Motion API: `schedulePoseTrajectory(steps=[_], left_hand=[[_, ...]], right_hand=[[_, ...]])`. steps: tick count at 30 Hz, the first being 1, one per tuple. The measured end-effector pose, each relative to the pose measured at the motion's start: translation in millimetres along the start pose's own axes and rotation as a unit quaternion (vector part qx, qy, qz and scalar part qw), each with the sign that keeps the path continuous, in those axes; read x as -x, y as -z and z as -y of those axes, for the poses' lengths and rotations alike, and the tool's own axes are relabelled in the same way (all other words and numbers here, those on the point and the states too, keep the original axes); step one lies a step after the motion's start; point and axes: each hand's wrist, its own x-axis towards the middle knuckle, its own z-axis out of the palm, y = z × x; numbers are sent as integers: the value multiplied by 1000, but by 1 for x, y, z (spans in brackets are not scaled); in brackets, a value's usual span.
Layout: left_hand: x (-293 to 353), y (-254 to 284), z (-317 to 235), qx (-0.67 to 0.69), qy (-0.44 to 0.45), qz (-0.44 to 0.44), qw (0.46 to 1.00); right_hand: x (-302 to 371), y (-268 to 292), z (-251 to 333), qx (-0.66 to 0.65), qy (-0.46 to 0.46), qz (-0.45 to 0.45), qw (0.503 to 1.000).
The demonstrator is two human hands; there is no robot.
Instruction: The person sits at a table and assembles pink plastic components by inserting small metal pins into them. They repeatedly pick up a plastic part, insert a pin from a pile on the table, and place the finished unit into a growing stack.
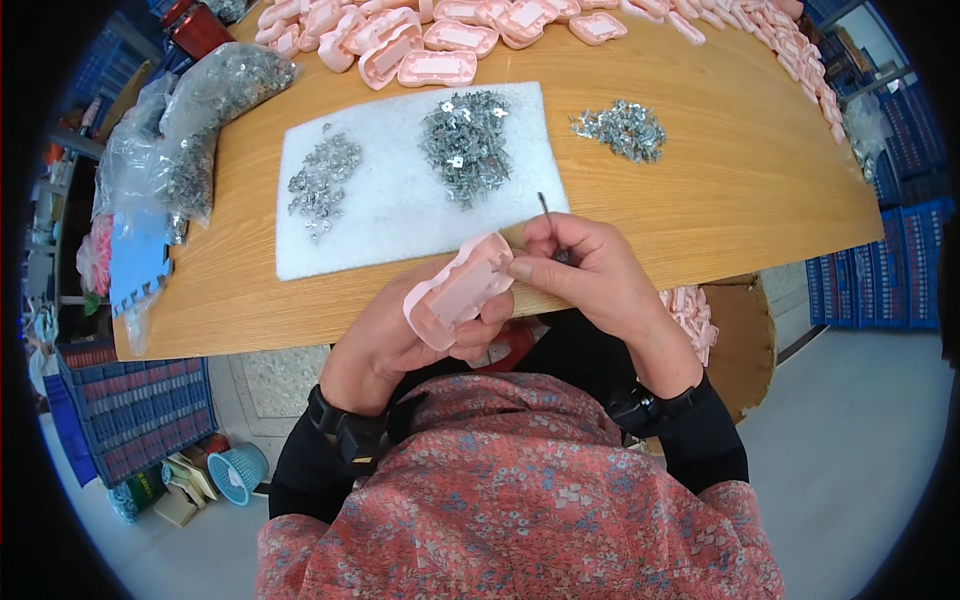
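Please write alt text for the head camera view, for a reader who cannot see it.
A person's left hand holds a pink plastic casing while the right hand holds a thin metal tool beside it. Ahead, a wooden table carries a white foam mat with heaps of small metal parts and many more pink casings.

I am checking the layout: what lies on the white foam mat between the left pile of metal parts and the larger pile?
In the head view, only bare white foam mat lies between the left pile and the larger pile; perhaps a few stray bits.
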Motion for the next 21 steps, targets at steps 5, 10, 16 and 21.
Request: schedulePoseTrajectory(steps=[5,10,16,21], left_hand=[[-13,-17,-8,-149,-63,-124,979],[-33,-29,3,-510,-200,-220,807],[-42,-42,5,-278,-140,-184,932],[-39,-37,-4,-157,-96,-140,973]], right_hand=[[14,7,-2,-96,22,-2,995],[23,2,11,-129,-22,-9,991],[22,12,6,-221,-43,6,974],[14,47,0,-2,1,-144,990]])
